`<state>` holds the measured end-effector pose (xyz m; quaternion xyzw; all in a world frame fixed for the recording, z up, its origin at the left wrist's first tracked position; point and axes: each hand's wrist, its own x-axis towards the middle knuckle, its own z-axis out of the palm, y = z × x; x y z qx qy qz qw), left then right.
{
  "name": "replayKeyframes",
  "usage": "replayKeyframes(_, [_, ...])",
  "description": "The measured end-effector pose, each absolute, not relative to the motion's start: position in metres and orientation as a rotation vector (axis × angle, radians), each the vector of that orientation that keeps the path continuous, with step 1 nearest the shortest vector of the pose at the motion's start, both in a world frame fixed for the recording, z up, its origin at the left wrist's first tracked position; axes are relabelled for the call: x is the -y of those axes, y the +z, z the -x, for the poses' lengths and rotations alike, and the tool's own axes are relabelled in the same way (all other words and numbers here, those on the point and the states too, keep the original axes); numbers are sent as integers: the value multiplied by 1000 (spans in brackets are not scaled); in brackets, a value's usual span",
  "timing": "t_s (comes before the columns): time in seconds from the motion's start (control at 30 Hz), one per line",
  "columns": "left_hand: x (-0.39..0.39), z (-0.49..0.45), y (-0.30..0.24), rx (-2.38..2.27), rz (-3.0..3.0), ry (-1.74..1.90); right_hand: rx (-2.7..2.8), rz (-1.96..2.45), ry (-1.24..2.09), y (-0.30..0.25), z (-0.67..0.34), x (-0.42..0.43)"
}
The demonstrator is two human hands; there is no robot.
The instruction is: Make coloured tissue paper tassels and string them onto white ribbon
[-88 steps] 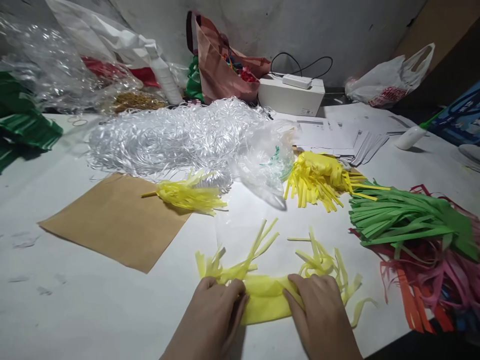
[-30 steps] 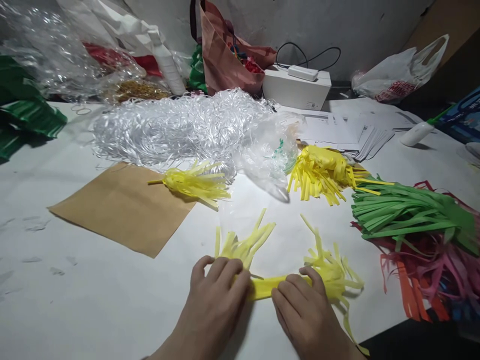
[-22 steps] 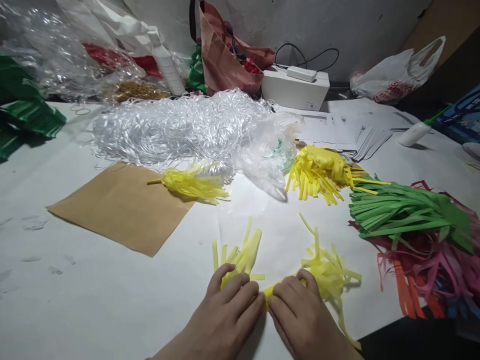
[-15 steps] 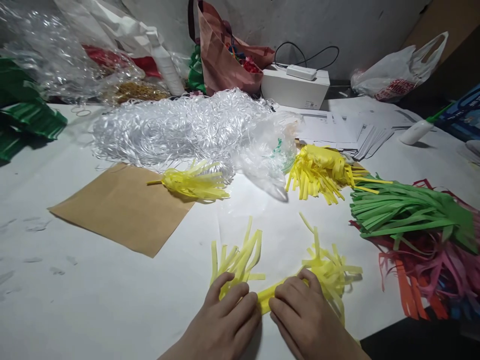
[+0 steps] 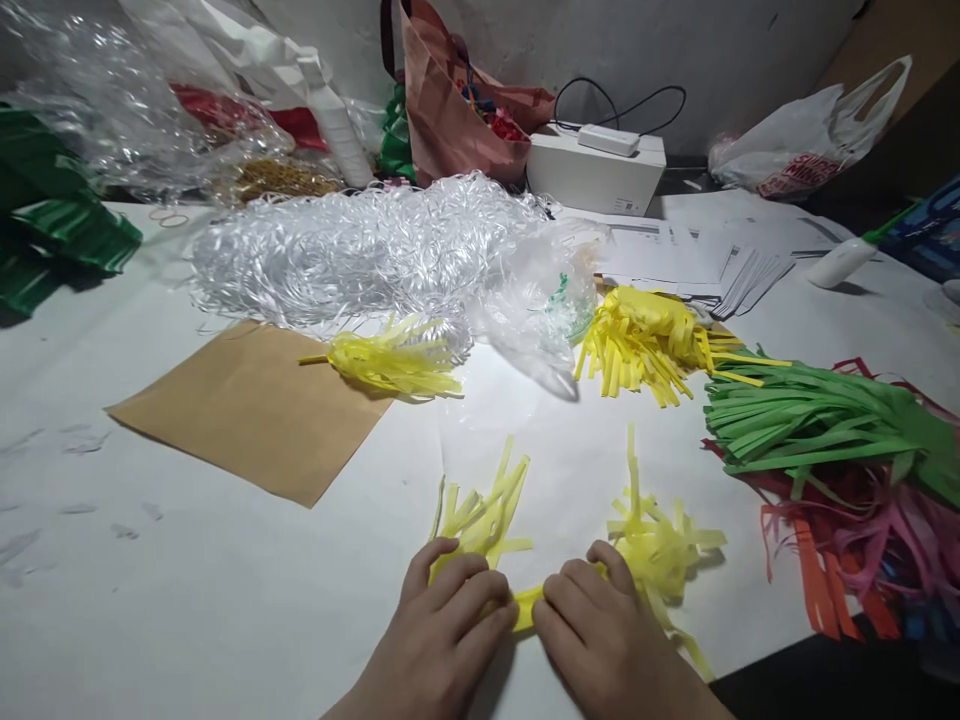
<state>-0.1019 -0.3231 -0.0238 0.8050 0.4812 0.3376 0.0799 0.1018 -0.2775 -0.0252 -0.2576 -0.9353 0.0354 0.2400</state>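
A strip of yellow tissue paper [image 5: 528, 608] with fringed ends lies low at the front of the white table. My left hand [image 5: 454, 622] is closed round its left part, and my right hand [image 5: 592, 622] grips it on the right. Between the hands a short rolled or folded middle section shows. Loose fringe [image 5: 491, 505] fans out beyond my left fingers. More fringe [image 5: 660, 540] spreads past my right hand. The thumbs and the gripped paper under the fingers are partly hidden. Farther off, a yellow tassel [image 5: 394, 362] with a twisted end rests partly on brown paper [image 5: 255, 410].
A heap of shiny white string [image 5: 352, 250] stretches across the back. Bright yellow fringed paper [image 5: 637, 335], green fringe [image 5: 817, 415] and pink fringe [image 5: 892, 535] lie on the right. A white box [image 5: 596, 170], a glue bottle [image 5: 840, 263] and a pink bag [image 5: 457, 110] stand behind.
Both hands have drawn slightly closer together on the yellow strip, so less of its middle shows. The fringe has shifted a little. The camera view has moved slightly.
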Motion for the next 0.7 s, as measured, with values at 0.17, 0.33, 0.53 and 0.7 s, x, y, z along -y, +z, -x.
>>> replayKeyframes(0.17, [328, 109, -25, -1439, -2377, 1066, 2509, 750, 110, -30, -122, 278])
replayKeyframes(0.33, [339, 115, -16, -1535, -2285, 921, 2341, 951, 252, -29, -138, 275])
replayKeyframes(0.53, [336, 105, -4, -1751, -2135, 739, 2351, 1179, 147, -27, -123, 267])
replayKeyframes(0.7, [334, 100, -3, -1792, -2077, 690, 2301, 1185, 132, -15, -118, 261])
